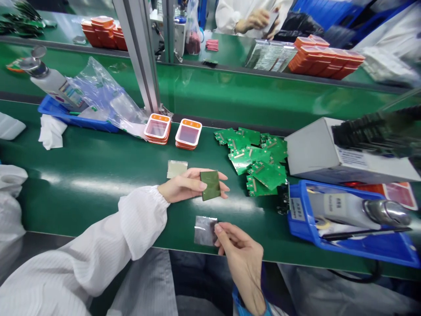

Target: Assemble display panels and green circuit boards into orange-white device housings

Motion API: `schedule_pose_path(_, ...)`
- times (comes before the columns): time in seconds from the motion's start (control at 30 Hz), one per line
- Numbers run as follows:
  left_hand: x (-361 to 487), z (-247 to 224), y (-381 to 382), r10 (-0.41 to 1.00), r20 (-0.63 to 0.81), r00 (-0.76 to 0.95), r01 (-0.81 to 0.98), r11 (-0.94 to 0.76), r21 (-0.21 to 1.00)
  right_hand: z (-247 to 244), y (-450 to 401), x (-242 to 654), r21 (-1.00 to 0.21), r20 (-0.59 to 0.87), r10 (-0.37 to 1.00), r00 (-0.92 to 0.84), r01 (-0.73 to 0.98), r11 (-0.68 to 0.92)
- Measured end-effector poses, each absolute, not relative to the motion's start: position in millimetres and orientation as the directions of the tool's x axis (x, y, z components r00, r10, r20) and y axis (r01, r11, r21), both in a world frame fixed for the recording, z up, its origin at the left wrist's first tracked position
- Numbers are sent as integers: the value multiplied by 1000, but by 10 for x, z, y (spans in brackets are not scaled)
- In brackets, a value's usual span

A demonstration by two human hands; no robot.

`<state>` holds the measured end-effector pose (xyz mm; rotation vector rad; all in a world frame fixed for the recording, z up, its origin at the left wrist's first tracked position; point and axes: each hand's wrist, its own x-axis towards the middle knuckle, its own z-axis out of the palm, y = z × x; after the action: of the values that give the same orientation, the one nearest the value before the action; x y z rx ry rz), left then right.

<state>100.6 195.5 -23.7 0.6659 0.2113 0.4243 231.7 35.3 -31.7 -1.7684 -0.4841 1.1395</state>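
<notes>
My left hand (188, 183) holds a small square olive-green panel (211, 186), thumb on its face and fingers behind it, above the green bench top. Closer to me, my right hand (237, 246) pinches the right edge of a thin, shiny, see-through film square (205, 231) near the bench's front edge. A pale, cream-coloured flat square (177, 169) lies on the bench just behind my left wrist. Beyond my hands to the right is a loose pile of green circuit boards (259, 158).
Two stacks of orange-and-white framed pieces (157, 128) stand by a metal post (140, 52). At right are a white box (312, 151) and a blue tray (304, 226) holding a bottle and pen. Another blue tray (101, 125) sits back left. A co-worker's hands (258, 21) show across the bench.
</notes>
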Motion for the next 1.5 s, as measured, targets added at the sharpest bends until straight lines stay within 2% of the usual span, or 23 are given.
schedule_pose_path(0.27, 1004, -258, 1964, 442, -62, 895, -293, 688, 664, -344, 361, 2315, -864, -480, 736, 478, -110, -492)
schedule_pose_path(0.53, 1007, -246, 1970, 440, -86, 894, -273, 685, 676, -387, 327, 2319, -892, -395, 790, 468, 10, -452)
schedule_pose_path(0.63, 1006, -246, 1971, 441, -83, 894, -275, 685, 674, -418, 305, 2308, -906, -267, 848, 458, 181, -383)
schedule_pose_path(0.77, 1002, -242, 1974, 440, -81, 894, -277, 687, 672, -441, 292, 2249, -863, -6, 915, 403, 460, -209)
schedule_pose_path(0.87, 1002, -239, 1974, 444, -85, 892, -278, 687, 671, -428, 261, 2215, -766, 190, 887, 421, 629, -135)
schedule_pose_path(0.97, 1006, -242, 1969, 445, -85, 892, -281, 691, 666, -413, 174, 2215, -622, 380, 790, 480, 765, -166)
schedule_pose_path(1.03, 1010, -249, 1963, 436, -84, 896, -277, 696, 663, -422, 107, 2206, -498, 497, 790, 360, 863, -80)
schedule_pose_path(1.07, 1011, -253, 1960, 432, -82, 898, -275, 698, 661, -434, 81, 2191, -428, 520, 824, 226, 903, 23)
schedule_pose_path(1.1, 1013, -257, 1958, 428, -78, 901, -275, 699, 661, -449, 67, 2167, -360, 503, 862, 60, 921, 146)
schedule_pose_path(1.17, 1014, -265, 1954, 427, -66, 902, -283, 698, 658, -469, 74, 2116, -289, 365, 904, -224, 895, 339)
schedule_pose_path(1.27, 1009, -261, 1953, 430, -44, 902, -308, 710, 633, -430, 161, 2130, -344, 142, 908, -395, 840, 420)
schedule_pose_path(1.37, 993, -237, 1947, 418, -17, 908, -337, 754, 564, -311, 295, 2344, -559, 111, 898, -426, 720, 411)
schedule_pose_path(1.43, 978, -220, 1938, 394, 3, 919, -339, 788, 513, -226, 413, 2546, -724, 172, 959, -227, 631, 279)
schedule_pose_path(1.5, 963, -213, 1926, 354, 19, 935, -318, 815, 484, -142, 578, 2724, -852, 217, 972, 93, 504, 142)
